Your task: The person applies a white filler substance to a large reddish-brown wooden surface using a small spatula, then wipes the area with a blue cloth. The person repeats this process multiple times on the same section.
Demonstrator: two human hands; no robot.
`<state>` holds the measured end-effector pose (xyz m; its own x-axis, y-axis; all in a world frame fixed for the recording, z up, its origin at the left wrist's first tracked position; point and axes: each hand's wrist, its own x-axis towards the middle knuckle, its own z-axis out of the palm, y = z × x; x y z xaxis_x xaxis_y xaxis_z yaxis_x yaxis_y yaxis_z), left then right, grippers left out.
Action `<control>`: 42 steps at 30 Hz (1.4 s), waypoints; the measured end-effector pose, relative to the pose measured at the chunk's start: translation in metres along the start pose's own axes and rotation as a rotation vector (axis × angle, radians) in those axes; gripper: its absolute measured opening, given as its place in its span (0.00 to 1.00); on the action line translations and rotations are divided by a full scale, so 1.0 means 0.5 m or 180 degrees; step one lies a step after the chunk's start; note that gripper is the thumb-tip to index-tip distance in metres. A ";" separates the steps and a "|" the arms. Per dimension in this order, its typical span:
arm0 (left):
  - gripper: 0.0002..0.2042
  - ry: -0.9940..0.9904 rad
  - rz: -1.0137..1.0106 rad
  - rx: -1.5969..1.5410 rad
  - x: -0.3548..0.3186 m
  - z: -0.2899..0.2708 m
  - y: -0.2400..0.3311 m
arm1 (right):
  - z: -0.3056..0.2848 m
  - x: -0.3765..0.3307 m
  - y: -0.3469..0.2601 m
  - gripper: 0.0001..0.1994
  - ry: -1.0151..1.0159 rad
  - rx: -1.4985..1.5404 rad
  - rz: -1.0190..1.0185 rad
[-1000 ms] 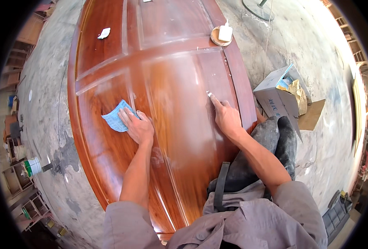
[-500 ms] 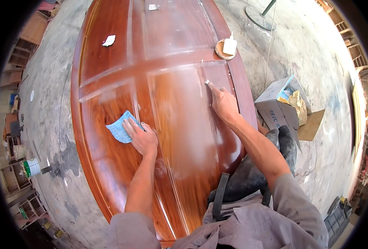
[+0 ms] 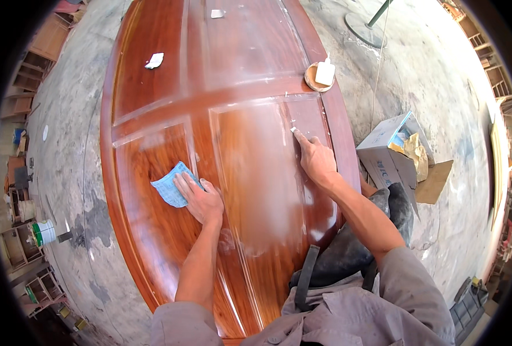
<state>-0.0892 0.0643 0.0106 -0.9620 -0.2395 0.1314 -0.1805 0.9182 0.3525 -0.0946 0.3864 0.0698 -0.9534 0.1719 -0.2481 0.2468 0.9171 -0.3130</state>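
A large glossy red-brown wooden door (image 3: 201, 248) with raised panels and mouldings lies flat in front of me. My left hand (image 3: 201, 199) rests on a left panel, fingers laid over a blue patterned sheet (image 3: 168, 189) that looks like sandpaper; the sheet juts out past the fingertips. On the right side, my right hand (image 3: 318, 158) points its index finger at the moulded strip, its other fingers curled in. A small white bit (image 3: 293, 130) shows at that fingertip, too small to name. Whitish haze covers part of the middle panel.
A round bowl (image 3: 309, 76) and a white nozzle bottle (image 3: 325, 73) sit at the door's right edge. White scraps (image 3: 154, 60) lie further up. An open cardboard box (image 3: 385, 155) stands on the floor at right, near a round metal base (image 3: 362, 34). A white-green bucket (image 3: 44, 233) is left.
My right hand has slid a little nearer to me along the moulded strip. The left hand and blue sheet hold their place on the door; the whole view has shifted slightly.
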 end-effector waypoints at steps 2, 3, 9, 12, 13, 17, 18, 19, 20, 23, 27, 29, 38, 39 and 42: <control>0.30 0.0054 0.0057 0.0004 0.002 0.005 0.004 | -0.003 0.030 0.006 0.31 0.0157 -0.0039 -0.0041; 0.30 0.0064 0.0086 0.0001 -0.001 0.009 0.008 | -0.006 0.052 0.011 0.32 0.0252 -0.0078 -0.0050; 0.29 0.0050 0.0071 0.0062 -0.002 0.004 -0.004 | 0.014 0.030 0.008 0.31 0.0338 -0.0088 -0.0156; 0.30 0.0062 0.0108 -0.0002 -0.004 0.009 0.003 | -0.002 0.064 0.004 0.31 0.0386 -0.0088 -0.0142; 0.29 0.0066 0.0122 0.0008 -0.004 0.010 0.004 | -0.010 0.075 0.003 0.31 0.0402 -0.0097 -0.0137; 0.29 0.0101 0.0160 0.0075 -0.001 0.010 -0.007 | 0.012 0.053 0.006 0.30 0.0378 -0.0072 -0.0205; 0.29 0.0117 0.0176 0.0091 0.000 0.010 -0.008 | 0.018 0.047 0.008 0.30 0.0415 -0.0069 -0.0217; 0.29 0.0092 0.0140 0.0046 0.002 0.010 -0.008 | 0.023 0.046 0.010 0.30 0.0453 -0.0065 -0.0229; 0.29 0.0058 0.0105 0.0000 0.002 0.008 0.000 | 0.020 0.057 0.010 0.30 0.0459 -0.0087 -0.0218; 0.30 0.0028 0.0091 -0.0013 -0.003 0.011 0.002 | 0.002 0.083 0.010 0.29 0.0435 -0.0120 -0.0171; 0.29 0.0086 0.0096 0.0118 -0.003 0.009 -0.007 | 0.022 0.054 0.008 0.29 0.0488 -0.0054 -0.0224; 0.29 0.0073 0.0091 0.0058 -0.001 0.014 -0.001 | 0.021 0.062 0.009 0.29 0.0539 -0.0054 -0.0218; 0.29 0.0123 0.0181 0.0076 0.001 0.011 -0.003 | 0.019 0.076 0.010 0.29 0.0399 -0.0063 -0.0172; 0.29 0.0130 0.0193 0.0066 -0.004 0.011 0.000 | 0.002 0.093 0.003 0.31 0.0301 -0.0095 -0.0124; 0.29 0.0126 0.0175 0.0061 -0.002 0.012 -0.009 | -0.015 0.092 -0.007 0.32 0.0094 -0.0101 -0.0103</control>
<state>-0.0888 0.0622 0.0034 -0.9618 -0.2004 0.1867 -0.1318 0.9361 0.3260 -0.1407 0.3938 0.0664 -0.9656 0.1522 -0.2110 0.2107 0.9332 -0.2911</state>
